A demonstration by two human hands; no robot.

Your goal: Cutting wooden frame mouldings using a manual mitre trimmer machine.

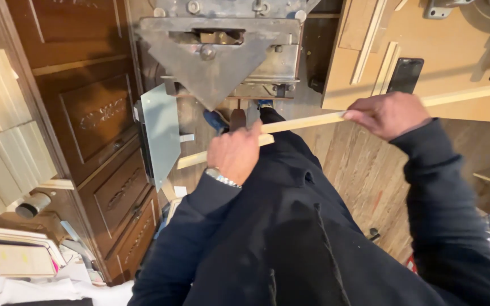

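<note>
Head view shows me both hands clamped on one long pale wooden strip, held slantwise over my dark trousers. My left hand grips it near the middle, my right hand farther up. Its low end lies just below the grey metal machine, beside the workbench.

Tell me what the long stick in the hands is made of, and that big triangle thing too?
The long stick looks like pale, unpainted wood: light tan, matte, with square edges. The left hand and right hand both grip it. The triangle plate looks like bare metal, probably steel: grey, dull, scuffed, with bolts showing. The carved door beside it looks like dark, varnished wood with a slight sheen.
</note>
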